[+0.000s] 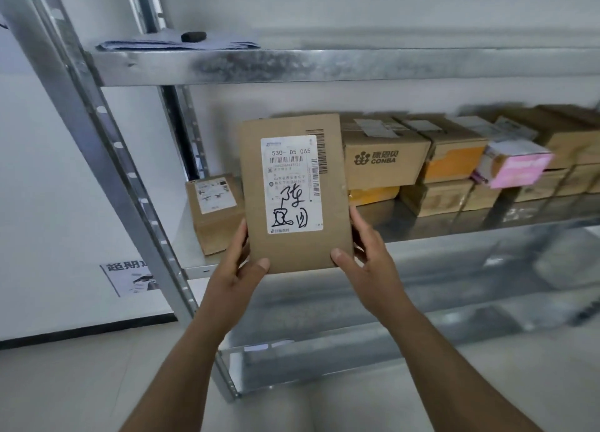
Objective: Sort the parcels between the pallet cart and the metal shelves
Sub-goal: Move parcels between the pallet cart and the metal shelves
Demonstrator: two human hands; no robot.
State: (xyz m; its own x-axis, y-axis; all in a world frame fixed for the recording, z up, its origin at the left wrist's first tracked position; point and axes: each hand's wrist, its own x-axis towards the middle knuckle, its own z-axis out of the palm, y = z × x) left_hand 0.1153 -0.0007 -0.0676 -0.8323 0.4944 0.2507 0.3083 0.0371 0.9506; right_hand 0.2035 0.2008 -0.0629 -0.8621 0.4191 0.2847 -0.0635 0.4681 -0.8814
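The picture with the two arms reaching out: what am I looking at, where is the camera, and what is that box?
There is no machine here. A person wears a camera on the head, so you see their own arms from above. The left hand and the right hand grip the lower corners of a flat cardboard parcel, held upright with its shipping label facing the camera. Behind it stands a metal shelf. On the middle level sit a small brown box to the left and a row of stacked cartons to the right, among them one printed CONBA and a pink box. Folded cloth lies on the top level.
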